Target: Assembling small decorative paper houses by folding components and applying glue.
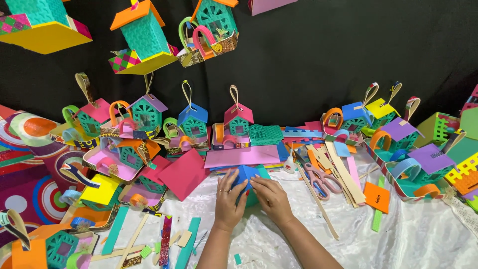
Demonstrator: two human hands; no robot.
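Blue folded foam-sheet roof piece (247,174) over a small teal foam house body (255,195) is held between both hands near the middle of the white satin cloth (398,239) that covers the table. Behind the held piece, a black fabric backdrop (323,55) is hung, with several teal foam houses on yellow bases (142,42) suspended in front of it. Just beyond the fingertips a flat pink foam sheet (242,156) is laid, and a magenta square foam sheet (185,173) is set to the left of the grip. A row of small finished foam houses with ribbon loops (193,122) is lined up farther back. To the right of the grip, pink-handled scissors (318,180) are laid among beige foam strips (343,177), with a small white glue bottle (290,164) just beyond them and an orange foam rectangle (377,197) farther right. The left hand (230,195) is closed around the left side of the blue piece, fingers curled on it; the right hand (271,198) is pressed on its right side and on the teal body, fingers bent and touching it.
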